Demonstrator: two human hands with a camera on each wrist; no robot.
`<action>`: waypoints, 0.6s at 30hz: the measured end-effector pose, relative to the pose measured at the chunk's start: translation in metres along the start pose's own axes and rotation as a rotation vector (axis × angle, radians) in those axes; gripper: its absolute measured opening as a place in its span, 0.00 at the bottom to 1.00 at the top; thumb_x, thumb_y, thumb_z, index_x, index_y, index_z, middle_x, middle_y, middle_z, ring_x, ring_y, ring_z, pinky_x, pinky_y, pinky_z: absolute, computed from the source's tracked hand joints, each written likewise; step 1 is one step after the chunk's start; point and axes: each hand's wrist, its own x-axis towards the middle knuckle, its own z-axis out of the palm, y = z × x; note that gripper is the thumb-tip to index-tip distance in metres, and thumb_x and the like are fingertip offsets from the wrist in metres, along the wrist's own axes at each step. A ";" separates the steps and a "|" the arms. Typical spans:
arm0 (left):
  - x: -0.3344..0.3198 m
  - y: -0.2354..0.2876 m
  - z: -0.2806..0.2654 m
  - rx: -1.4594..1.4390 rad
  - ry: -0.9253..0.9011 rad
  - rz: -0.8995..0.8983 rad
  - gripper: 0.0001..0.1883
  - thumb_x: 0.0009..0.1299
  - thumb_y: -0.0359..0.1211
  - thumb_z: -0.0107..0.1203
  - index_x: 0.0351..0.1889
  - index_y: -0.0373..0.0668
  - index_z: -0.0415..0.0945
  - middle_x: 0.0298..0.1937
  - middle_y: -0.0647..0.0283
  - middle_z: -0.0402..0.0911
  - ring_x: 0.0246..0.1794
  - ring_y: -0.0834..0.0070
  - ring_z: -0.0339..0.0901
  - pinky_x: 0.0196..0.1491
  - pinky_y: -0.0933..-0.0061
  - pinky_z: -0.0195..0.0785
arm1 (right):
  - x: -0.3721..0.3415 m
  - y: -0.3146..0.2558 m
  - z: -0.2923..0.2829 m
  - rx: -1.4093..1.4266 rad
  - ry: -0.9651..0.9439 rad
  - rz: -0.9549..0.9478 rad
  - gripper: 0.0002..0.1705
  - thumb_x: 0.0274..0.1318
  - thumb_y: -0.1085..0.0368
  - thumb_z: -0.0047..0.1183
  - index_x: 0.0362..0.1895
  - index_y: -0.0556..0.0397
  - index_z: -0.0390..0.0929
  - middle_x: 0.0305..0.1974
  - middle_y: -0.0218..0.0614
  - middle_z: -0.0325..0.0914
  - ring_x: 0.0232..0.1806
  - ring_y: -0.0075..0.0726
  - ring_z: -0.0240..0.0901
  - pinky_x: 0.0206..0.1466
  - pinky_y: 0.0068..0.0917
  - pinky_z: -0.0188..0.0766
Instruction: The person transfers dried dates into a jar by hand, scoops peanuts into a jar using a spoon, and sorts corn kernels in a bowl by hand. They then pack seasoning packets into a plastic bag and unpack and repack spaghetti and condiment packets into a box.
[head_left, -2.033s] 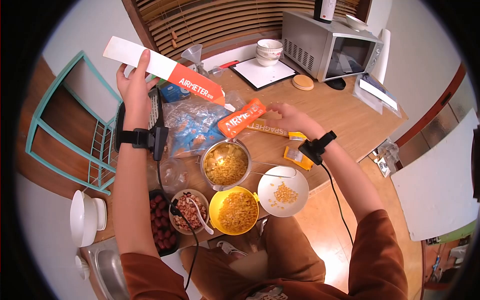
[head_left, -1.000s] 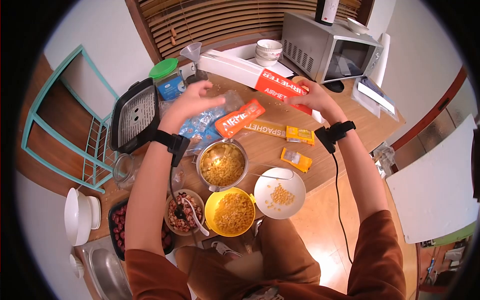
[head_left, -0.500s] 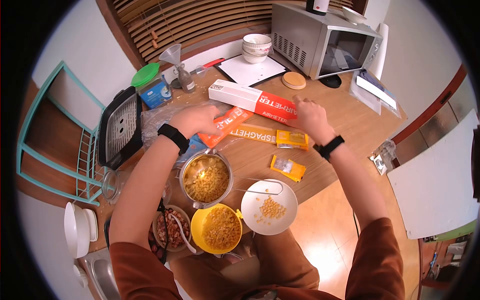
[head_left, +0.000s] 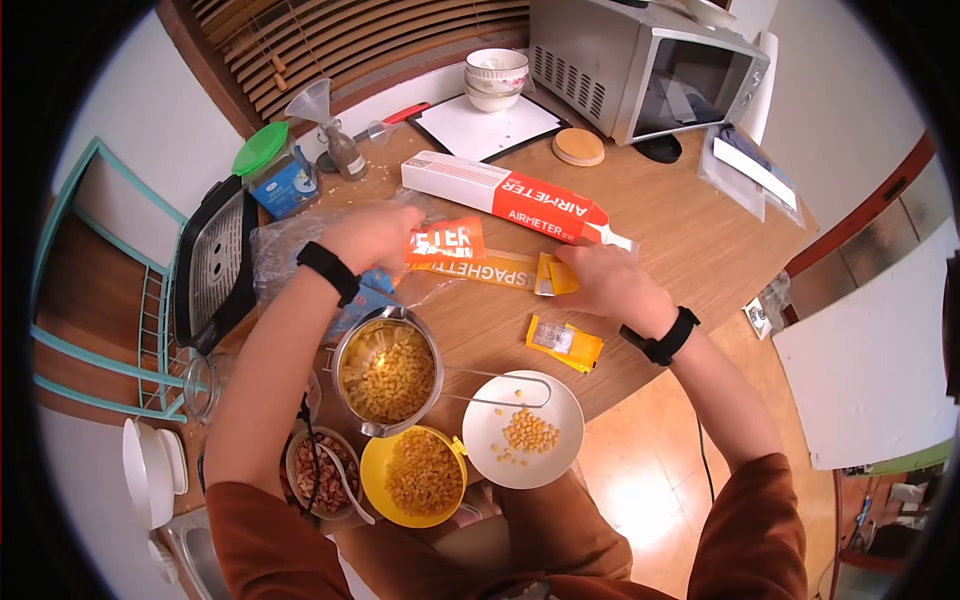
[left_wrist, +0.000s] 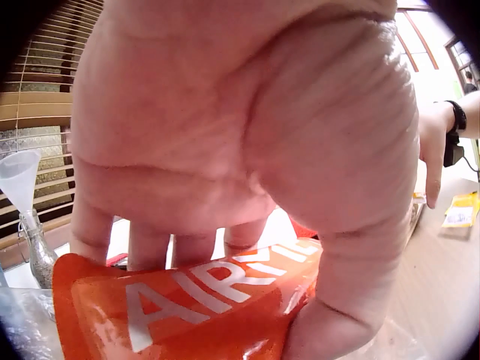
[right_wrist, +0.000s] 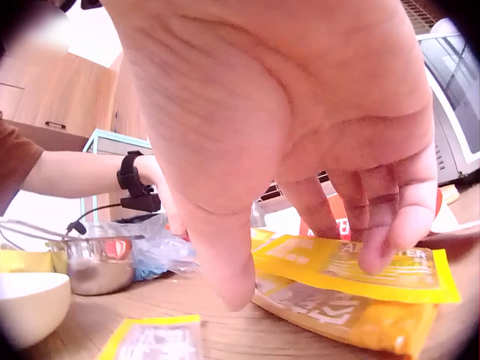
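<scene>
My left hand [head_left: 372, 238] grips an orange AIRMETER packet [head_left: 448, 240]; in the left wrist view its thumb lies in front of the packet and the fingers go behind. The packet overlaps one end of the long SPAGHETTI packet [head_left: 490, 271]. My right hand [head_left: 617, 287] is at the other end, its fingers curled over a yellow sachet [right_wrist: 352, 266]. The thumb is at the sachet's near edge in the right wrist view. Another yellow sachet [head_left: 565, 342] lies nearer me. Beyond both hands lies a red-and-white AIRMETER box [head_left: 505, 196].
Near me stand a steel pot [head_left: 390, 372] of pasta, its long handles reaching over a white plate [head_left: 485, 455] with corn kernels, a yellow bowl [head_left: 372, 490], and a bowl of chopped meat [head_left: 330, 475]. Crumpled clear plastic [head_left: 280, 255] lies left; a microwave [head_left: 640, 80] stands at the back.
The long box passed from my left hand to my right, was laid on the table and let go. My left hand took the orange packet; my right moved down to the yellow sachet.
</scene>
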 end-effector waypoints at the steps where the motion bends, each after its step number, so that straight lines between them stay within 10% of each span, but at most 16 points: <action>1: -0.004 -0.003 -0.001 -0.062 0.027 0.035 0.25 0.50 0.29 0.67 0.49 0.42 0.76 0.45 0.50 0.83 0.50 0.50 0.80 0.49 0.55 0.74 | 0.000 -0.001 0.002 0.004 -0.003 0.002 0.28 0.48 0.51 0.70 0.48 0.56 0.82 0.43 0.47 0.84 0.47 0.49 0.82 0.50 0.40 0.77; 13: -0.005 0.000 0.006 -0.392 -0.139 0.163 0.34 0.51 0.36 0.72 0.60 0.45 0.77 0.50 0.55 0.82 0.50 0.63 0.80 0.51 0.66 0.75 | 0.015 0.009 0.004 0.403 0.083 -0.139 0.28 0.49 0.56 0.71 0.54 0.54 0.83 0.40 0.46 0.84 0.45 0.46 0.81 0.49 0.37 0.75; 18: -0.039 -0.024 -0.023 -0.529 0.196 0.170 0.31 0.61 0.38 0.71 0.62 0.42 0.76 0.52 0.59 0.83 0.54 0.68 0.78 0.58 0.66 0.72 | 0.005 -0.001 -0.011 0.382 0.092 -0.109 0.28 0.51 0.54 0.70 0.53 0.55 0.83 0.41 0.46 0.84 0.45 0.47 0.81 0.49 0.37 0.75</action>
